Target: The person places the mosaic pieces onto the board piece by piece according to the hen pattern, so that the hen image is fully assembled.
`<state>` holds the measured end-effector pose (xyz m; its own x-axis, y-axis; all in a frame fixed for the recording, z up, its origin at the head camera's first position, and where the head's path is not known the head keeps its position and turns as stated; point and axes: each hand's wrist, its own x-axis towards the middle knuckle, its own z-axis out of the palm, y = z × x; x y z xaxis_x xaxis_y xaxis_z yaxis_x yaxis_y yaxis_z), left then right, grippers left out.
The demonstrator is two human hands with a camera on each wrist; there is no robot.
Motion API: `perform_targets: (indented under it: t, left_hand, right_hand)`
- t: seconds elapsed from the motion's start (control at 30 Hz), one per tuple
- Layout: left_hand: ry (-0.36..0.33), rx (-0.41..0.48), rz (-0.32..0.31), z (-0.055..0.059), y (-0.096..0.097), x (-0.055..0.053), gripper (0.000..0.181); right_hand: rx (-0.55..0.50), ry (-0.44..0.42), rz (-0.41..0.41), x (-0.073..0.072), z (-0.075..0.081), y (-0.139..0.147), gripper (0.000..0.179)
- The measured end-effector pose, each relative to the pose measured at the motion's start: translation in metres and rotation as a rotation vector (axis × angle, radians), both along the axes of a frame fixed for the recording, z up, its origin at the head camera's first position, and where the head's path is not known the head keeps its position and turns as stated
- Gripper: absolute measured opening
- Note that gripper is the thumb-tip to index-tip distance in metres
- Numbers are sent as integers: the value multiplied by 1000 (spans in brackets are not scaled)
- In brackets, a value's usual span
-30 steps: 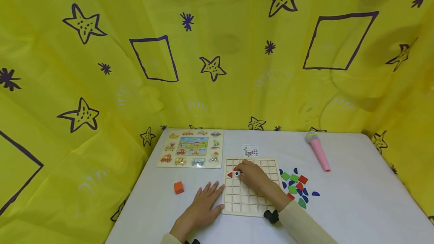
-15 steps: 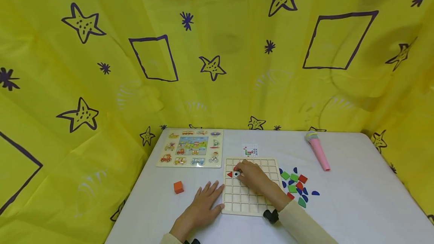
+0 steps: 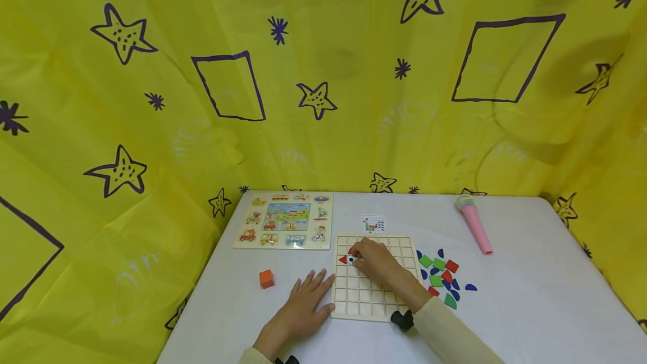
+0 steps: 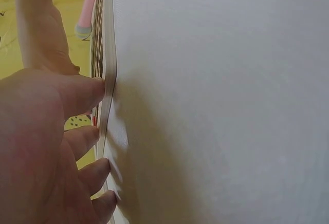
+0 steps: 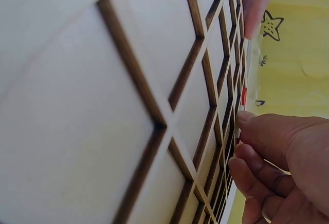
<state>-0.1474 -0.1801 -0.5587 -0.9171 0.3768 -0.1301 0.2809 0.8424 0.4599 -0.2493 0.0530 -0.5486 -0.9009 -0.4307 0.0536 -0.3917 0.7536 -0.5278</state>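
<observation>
In the head view, a wooden grid board (image 3: 340, 310) lies on the table. My right hand (image 3: 380, 265) is over its upper left cells, thumb and fingertips pinching a small white tile with a black dot like an eye (image 3: 351, 259). A red triangle (image 3: 343, 260) sits in the cell to its left, and a red piece (image 3: 351, 251) peeks out above, partly under the fingers. The right wrist view shows the thumb (image 5: 252, 124) and curled fingers close at the board. My left hand (image 3: 303, 305) lies spread on the table, fingertip and thumb at the board's left edge (image 4: 109, 54).
Several blue, green and red tiles (image 3: 436, 281) lie loose to the right of the board. Behind it is a small pattern card (image 3: 373, 223). A vehicle puzzle (image 3: 323, 243) and an orange cube (image 3: 266, 278) are on the left, a pink toy microphone (image 3: 477, 226) on the right.
The eye tile has turned and shifted slightly left under the right fingertips. My left hand stays where it was.
</observation>
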Motion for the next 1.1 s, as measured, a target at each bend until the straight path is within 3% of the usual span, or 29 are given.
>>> perform_targets:
  t: [0.4,0.6,0.83,1.1]
  left_hand:
    - [-1,-3,-6,-1,0,-1,65]
    - [2,-6,-3,1,1,0,66]
    - [-3,3,-3,3,1,0,66]
    - [-10,8,3,5,3,2,66]
  right_hand:
    - [-2,-6,-24,1,3,-1,18]
    - [-23,-26,-53,1,7,11,19]
    - [-15,-74,-125,-4,12,56,20]
    - [-70,-62,-196,1,15,123,21]
